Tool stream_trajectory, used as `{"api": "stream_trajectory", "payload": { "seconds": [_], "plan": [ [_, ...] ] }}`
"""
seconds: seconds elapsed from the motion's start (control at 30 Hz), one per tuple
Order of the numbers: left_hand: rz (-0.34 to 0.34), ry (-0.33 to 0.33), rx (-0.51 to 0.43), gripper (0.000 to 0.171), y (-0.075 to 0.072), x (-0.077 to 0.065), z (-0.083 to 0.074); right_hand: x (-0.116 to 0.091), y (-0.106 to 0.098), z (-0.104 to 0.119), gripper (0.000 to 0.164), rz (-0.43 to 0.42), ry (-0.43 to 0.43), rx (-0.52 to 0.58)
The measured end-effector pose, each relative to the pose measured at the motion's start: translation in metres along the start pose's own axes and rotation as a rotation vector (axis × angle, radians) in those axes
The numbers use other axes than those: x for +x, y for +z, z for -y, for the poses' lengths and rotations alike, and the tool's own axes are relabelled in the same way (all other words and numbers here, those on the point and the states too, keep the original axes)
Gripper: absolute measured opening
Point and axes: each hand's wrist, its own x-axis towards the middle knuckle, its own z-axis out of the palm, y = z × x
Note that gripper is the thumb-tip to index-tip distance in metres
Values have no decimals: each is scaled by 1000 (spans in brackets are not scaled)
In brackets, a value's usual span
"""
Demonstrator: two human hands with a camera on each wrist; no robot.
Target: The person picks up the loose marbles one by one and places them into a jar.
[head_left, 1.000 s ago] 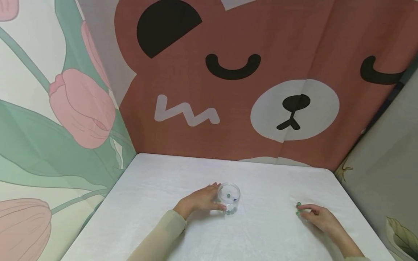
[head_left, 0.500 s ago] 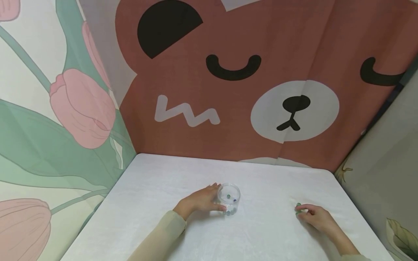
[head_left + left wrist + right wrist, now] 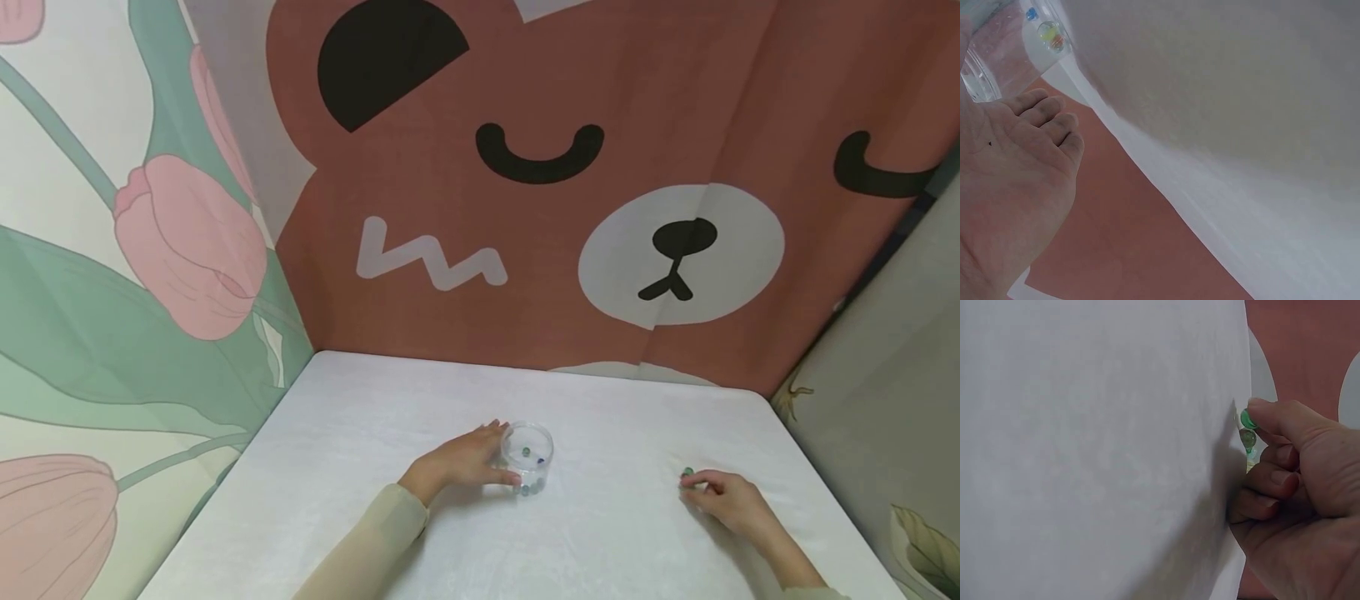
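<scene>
My left hand (image 3: 461,460) holds a clear round jar (image 3: 546,475) standing on the table, thumb at its front and fingers at its far side. Several glass marbles lie inside; a green one (image 3: 527,452) shows through the mouth. The left wrist view catches part of the jar (image 3: 1013,59) beyond my curled fingers, with a blue marble (image 3: 1031,14) in it. On the right, my right hand (image 3: 731,502) pinches a green marble (image 3: 1248,419) between thumb and forefinger, low over the cloth. Another greenish marble (image 3: 1247,437) shows just beside it, partly behind the fingers.
A white cloth covers the table (image 3: 592,542). Behind it hangs a brown curtain (image 3: 420,325) with a bear face. A tulip-print curtain (image 3: 202,250) borders the left side, and a grey-green leaf-print one (image 3: 900,358) the right.
My right fingers have closed in on the green marbles, which now show less between the fingertips. The left hand and the jar stay in place.
</scene>
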Motion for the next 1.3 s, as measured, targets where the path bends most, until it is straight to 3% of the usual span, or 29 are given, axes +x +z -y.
{"api": "stream_trajectory", "payload": {
  "seconds": [0.4,1.3],
  "plan": [
    [-1,26,-6,93,0,1,1,4,-2,6,36,-44,35,22],
    [0,3,-26,96,-1,-1,-3,3,16,74,38,-77,-7,258]
  ]
}}
